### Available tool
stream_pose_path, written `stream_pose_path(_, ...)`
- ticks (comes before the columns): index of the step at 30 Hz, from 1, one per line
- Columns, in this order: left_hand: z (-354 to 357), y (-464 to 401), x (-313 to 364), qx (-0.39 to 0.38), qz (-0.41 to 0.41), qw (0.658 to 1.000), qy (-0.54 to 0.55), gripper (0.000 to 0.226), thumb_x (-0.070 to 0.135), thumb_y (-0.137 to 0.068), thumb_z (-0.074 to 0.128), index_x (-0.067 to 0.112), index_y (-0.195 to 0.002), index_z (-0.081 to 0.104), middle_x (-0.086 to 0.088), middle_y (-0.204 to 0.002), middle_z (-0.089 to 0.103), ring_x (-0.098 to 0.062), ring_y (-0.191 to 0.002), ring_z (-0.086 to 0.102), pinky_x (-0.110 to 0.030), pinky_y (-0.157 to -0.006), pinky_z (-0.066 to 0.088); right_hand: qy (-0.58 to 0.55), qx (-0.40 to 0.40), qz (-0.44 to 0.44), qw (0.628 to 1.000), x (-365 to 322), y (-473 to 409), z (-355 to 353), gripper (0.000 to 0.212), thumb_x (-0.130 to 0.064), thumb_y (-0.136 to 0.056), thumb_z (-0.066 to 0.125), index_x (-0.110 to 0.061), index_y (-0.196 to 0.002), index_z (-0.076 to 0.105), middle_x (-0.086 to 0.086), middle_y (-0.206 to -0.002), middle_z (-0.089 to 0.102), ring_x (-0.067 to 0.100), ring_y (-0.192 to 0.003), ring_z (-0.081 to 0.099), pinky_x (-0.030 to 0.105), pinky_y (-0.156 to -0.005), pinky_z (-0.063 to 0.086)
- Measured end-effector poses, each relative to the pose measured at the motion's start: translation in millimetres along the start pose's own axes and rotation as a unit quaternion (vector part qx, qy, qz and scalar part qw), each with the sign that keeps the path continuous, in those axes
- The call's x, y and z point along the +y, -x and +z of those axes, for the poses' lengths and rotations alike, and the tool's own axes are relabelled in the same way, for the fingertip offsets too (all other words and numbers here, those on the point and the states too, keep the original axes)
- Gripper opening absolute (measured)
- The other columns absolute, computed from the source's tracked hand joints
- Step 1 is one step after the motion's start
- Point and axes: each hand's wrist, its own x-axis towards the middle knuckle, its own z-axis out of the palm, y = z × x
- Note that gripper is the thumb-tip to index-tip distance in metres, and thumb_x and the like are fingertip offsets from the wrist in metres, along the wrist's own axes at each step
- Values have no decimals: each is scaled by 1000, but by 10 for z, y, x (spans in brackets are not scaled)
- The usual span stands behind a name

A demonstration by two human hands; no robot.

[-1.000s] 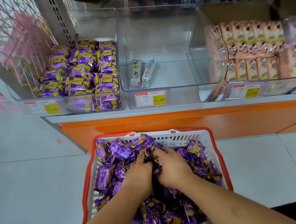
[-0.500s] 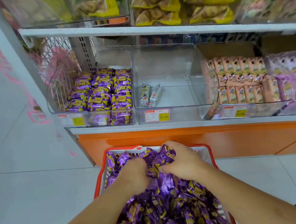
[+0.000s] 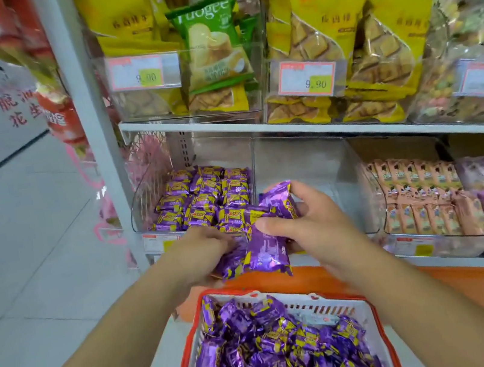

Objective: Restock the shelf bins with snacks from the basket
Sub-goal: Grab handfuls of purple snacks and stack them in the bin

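Note:
A bunch of purple snack packs (image 3: 263, 243) is held between both hands in front of the lower shelf. My left hand (image 3: 201, 253) grips the bunch from the left, and my right hand (image 3: 307, 220) grips it from the right with the thumb on a pack. Below, the red-rimmed white basket (image 3: 333, 305) holds several more purple packs (image 3: 277, 355). The clear left bin (image 3: 142, 205) on the lower shelf is partly filled with the same purple packs (image 3: 204, 195), just behind my hands.
A clear middle bin (image 3: 311, 166) stands right of the purple one, its floor hidden by my hands. Farther right is a bin of pink packs (image 3: 420, 196). The upper shelf (image 3: 321, 129) carries yellow and green bags. Grey floor tiles (image 3: 38, 247) lie to the left.
Both hands have risen out of the basket with a bunch of purple packs and moved up to the front of the lower shelf bins. The camera has tilted upward.

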Motion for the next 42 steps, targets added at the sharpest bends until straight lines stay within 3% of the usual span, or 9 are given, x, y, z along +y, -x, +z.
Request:
stream_pose_path(4,-430,-298,104,110,50,991,57,16,17,-99,64,11,-86,70,-9,-70,63,-20,-55,58,-28,-47,54,22,20,-38,999,-257,-586,346,39,-4,-78,87,-22,-108,67,5,-96,79,31,-91,77,42,-70,63)
stream_pose_path(8,-801,-727,57,244,85,954,-155,21,31,-96,68,16,-111,70,-9,-101,73,-33,-102,68,-33,-82,50,79,68,-16,994,-240,-1249,680,41,-22,-66,90,-27,-98,63,-1,-86,77,28,-80,77,54,-67,64)
stream_pose_path(12,-894,-940,-103,235,78,942,-228,31,32,-95,67,15,-120,60,-18,-113,70,-42,-110,63,-37,-86,49,219,91,-10,971,-90,-1867,895,55,-36,-59,81,-38,-105,51,-1,-98,71,35,-87,74,53,-73,63)
stream_pose_path(16,-888,-1097,-248,207,86,956,-190,33,23,-92,69,28,-124,64,-2,-116,72,-28,-112,66,-21,-82,39,343,85,25,935,-29,-2129,1032,77,-30,-85,78,-19,-150,38,10,-134,63,35,-114,66,41,-91,59)
stream_pose_path(23,-894,-1204,-328,191,137,963,-132,35,14,-87,72,39,-109,62,12,-116,69,-13,-111,64,-22,-95,45,451,-14,60,891,-9,-2151,1094,109,-43,-85,79,-7,-163,11,14,-159,43,34,-143,45,33,-107,46)
stream_pose_path(26,-854,-1189,-293,191,179,958,-120,37,12,-85,76,40,-107,65,10,-121,69,-13,-116,63,-32,-105,48,503,-6,-12,864,-113,-1998,1073,89,-26,-80,68,-10,-158,29,11,-161,35,37,-147,36,44,-117,40)
stream_pose_path(31,-806,-1031,-171,227,273,932,-74,45,3,-76,79,39,-102,74,14,-125,62,-3,-118,58,-31,-108,44,318,-25,-11,948,-254,-1672,1039,26,-24,-98,60,-14,-120,67,13,-114,70,29,-96,68,39,-74,52)
stream_pose_path(35,-752,-908,-144,219,302,927,-35,51,-8,-73,74,37,-98,76,17,-128,58,4,-122,54,-33,-104,48,73,-106,155,980,-251,-1477,974,29,-28,-105,59,-6,-123,63,14,-91,70,34,-84,74,38,-61,54)
stream_pose_path(42,-669,-909,-139,233,177,949,116,52,-9,-85,64,24,-125,55,5,-111,71,-6,-97,70,-33,-90,58,-5,-42,58,997,-86,-1442,929,32,9,-94,66,-9,-120,66,14,-114,66,26,-67,70,45,-78,64)
